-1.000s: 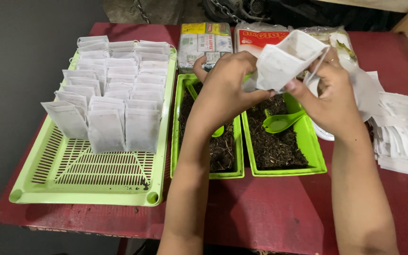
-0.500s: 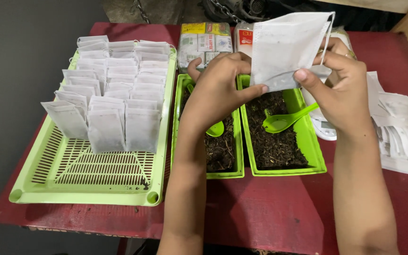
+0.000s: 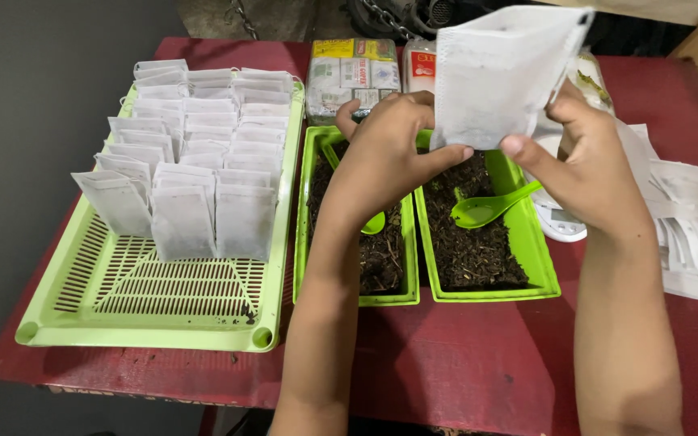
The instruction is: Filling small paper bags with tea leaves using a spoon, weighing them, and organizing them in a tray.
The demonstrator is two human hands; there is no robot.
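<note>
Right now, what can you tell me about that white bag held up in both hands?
The white bag is a flat, soft pouch of fabric-like paper, with seamed edges and looking empty. It is held upright above the green trays, its lower edge pinched by the left hand and the right hand, thumbs in front.

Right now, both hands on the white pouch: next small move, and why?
Probably spread the white pouch mouth open. Left hand and right hand pinch its lower edge above the leaf trays, it looks flat and empty, and the green spoon lies unused.
</note>
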